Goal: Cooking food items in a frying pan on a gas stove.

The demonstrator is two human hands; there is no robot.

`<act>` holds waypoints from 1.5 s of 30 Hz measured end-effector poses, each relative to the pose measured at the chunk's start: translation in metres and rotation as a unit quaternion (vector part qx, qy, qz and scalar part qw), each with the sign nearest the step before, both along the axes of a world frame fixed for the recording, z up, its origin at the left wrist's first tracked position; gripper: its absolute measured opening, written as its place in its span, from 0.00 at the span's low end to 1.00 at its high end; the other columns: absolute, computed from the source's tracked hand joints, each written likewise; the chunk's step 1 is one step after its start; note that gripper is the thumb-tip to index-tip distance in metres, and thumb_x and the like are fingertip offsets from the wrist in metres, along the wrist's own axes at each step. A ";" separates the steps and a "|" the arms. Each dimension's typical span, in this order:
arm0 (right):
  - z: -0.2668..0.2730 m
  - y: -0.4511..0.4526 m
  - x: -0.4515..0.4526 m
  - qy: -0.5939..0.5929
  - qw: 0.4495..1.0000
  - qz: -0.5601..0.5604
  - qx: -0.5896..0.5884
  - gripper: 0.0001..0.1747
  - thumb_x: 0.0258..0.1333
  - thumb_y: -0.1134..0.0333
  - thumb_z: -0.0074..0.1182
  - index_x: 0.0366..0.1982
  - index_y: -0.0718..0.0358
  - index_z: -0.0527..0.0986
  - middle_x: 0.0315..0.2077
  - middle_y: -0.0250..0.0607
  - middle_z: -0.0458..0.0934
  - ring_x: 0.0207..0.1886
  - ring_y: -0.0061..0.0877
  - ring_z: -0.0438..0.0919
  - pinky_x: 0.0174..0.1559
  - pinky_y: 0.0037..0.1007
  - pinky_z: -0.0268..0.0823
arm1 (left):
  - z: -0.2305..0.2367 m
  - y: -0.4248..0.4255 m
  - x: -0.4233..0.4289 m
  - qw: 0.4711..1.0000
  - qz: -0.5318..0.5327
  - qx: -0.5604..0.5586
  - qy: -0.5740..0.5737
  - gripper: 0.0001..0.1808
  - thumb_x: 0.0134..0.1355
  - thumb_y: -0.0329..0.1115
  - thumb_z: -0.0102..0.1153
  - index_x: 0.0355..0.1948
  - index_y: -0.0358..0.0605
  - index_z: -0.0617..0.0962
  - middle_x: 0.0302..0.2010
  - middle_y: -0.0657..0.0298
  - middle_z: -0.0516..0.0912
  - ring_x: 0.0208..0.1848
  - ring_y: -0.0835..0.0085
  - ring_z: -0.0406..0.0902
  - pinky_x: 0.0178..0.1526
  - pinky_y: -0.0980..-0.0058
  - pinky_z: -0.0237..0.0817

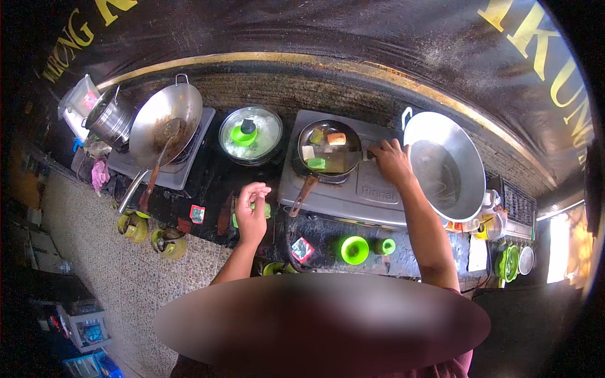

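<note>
A dark frying pan (329,134) with a wooden handle sits on a grey gas stove (378,189). In it lie several blocks: a green one (315,164), a white one (308,152), a browned one (336,139) and an olive one (316,136). My right hand (391,158) grips the handle end of a spatula (352,158), whose blade is inside the pan. My left hand (253,212) is raised left of the stove with fingers curled; a green item (267,210) shows behind it, and whether the hand touches it is unclear.
A big metal pot (446,165) stands on the right. Further left are a glass-lidded pan (250,134) and a wok (165,123) with a ladle (163,156). A green bowl (354,250), a small green cup (388,246) and red packets (302,249) lie along the front edge.
</note>
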State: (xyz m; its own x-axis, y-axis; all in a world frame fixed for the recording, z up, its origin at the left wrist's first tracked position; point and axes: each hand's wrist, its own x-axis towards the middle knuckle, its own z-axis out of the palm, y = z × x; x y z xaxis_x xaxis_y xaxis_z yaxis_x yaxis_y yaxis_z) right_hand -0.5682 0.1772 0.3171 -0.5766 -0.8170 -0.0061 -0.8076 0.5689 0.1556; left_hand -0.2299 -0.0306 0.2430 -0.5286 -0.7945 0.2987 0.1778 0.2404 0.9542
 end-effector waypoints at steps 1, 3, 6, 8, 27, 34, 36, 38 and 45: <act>0.000 0.001 0.001 -0.013 1.000 -0.006 -0.006 0.23 0.68 0.67 0.50 0.61 0.41 0.78 0.61 0.35 0.74 0.66 0.37 0.68 0.67 0.63 0.58 | -0.003 -0.001 0.003 1.000 0.003 0.014 0.004 0.08 0.74 0.26 0.53 0.52 0.38 0.78 0.45 0.59 0.86 0.50 0.73 0.83 0.56 0.73 0.72; -0.003 0.002 0.001 -0.018 1.000 -0.012 -0.014 0.23 0.68 0.66 0.50 0.61 0.41 0.79 0.62 0.35 0.74 0.67 0.37 0.68 0.67 0.63 0.58 | -0.008 -0.004 0.011 1.000 0.012 0.020 -0.003 0.09 0.75 0.27 0.53 0.52 0.38 0.78 0.46 0.59 0.85 0.49 0.73 0.82 0.56 0.73 0.72; -0.004 0.004 0.000 -0.036 0.999 -0.024 -0.028 0.21 0.69 0.64 0.50 0.61 0.41 0.79 0.62 0.36 0.74 0.67 0.38 0.68 0.67 0.64 0.57 | -0.015 -0.007 0.024 0.999 0.031 0.041 -0.016 0.09 0.75 0.28 0.53 0.53 0.37 0.78 0.46 0.59 0.84 0.49 0.73 0.82 0.57 0.73 0.72; -0.004 0.005 0.000 -0.051 0.998 -0.029 -0.035 0.21 0.70 0.63 0.50 0.61 0.40 0.79 0.61 0.36 0.74 0.67 0.38 0.68 0.68 0.64 0.57 | -0.020 -0.009 0.031 0.997 0.048 0.065 -0.022 0.10 0.76 0.30 0.53 0.53 0.37 0.77 0.46 0.57 0.84 0.48 0.72 0.81 0.56 0.73 0.72; 0.001 0.016 -0.004 0.003 0.998 -0.027 -0.061 0.20 0.69 0.59 0.53 0.61 0.39 0.79 0.54 0.36 0.77 0.65 0.36 0.69 0.59 0.52 0.62 | -0.058 -0.014 0.083 0.990 0.114 0.060 -0.053 0.09 0.74 0.28 0.51 0.52 0.42 0.78 0.41 0.62 0.86 0.41 0.75 0.80 0.45 0.75 0.72; 0.016 0.004 0.000 0.027 0.997 0.000 -0.068 0.20 0.69 0.59 0.54 0.61 0.42 0.80 0.54 0.35 0.77 0.64 0.37 0.69 0.65 0.54 0.60 | -0.065 -0.014 0.096 0.987 0.138 0.065 -0.048 0.09 0.75 0.31 0.52 0.52 0.43 0.78 0.41 0.62 0.86 0.40 0.76 0.80 0.44 0.75 0.72; 0.022 0.000 0.002 0.028 0.997 0.004 -0.070 0.21 0.68 0.60 0.54 0.61 0.42 0.79 0.54 0.35 0.77 0.64 0.37 0.69 0.65 0.54 0.60 | -0.064 -0.014 0.098 0.986 0.141 0.070 -0.057 0.09 0.75 0.31 0.52 0.53 0.43 0.78 0.41 0.63 0.86 0.40 0.76 0.80 0.45 0.75 0.72; 0.026 -0.006 0.005 0.029 0.997 0.009 -0.071 0.21 0.68 0.60 0.54 0.61 0.42 0.79 0.54 0.35 0.77 0.64 0.38 0.69 0.66 0.53 0.60 | -0.063 -0.013 0.101 0.986 0.142 0.069 -0.055 0.09 0.75 0.31 0.52 0.53 0.43 0.78 0.41 0.63 0.86 0.40 0.76 0.80 0.45 0.75 0.72; 0.029 -0.021 0.002 0.081 0.994 0.047 -0.063 0.23 0.64 0.65 0.57 0.60 0.45 0.80 0.54 0.35 0.78 0.60 0.38 0.71 0.62 0.51 0.60 | -0.063 -0.012 0.105 0.986 0.137 0.085 -0.048 0.09 0.76 0.29 0.52 0.53 0.43 0.77 0.42 0.64 0.85 0.42 0.76 0.80 0.48 0.74 0.72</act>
State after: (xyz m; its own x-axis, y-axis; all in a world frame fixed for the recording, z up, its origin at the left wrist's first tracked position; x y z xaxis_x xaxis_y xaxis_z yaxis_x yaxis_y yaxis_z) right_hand -0.5666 0.1561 0.3460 -0.4825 -0.8558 0.1865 -0.8284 0.5150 0.2202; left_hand -0.1245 -0.0429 0.1802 -0.3069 -0.9457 0.1072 0.0349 0.1013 0.9942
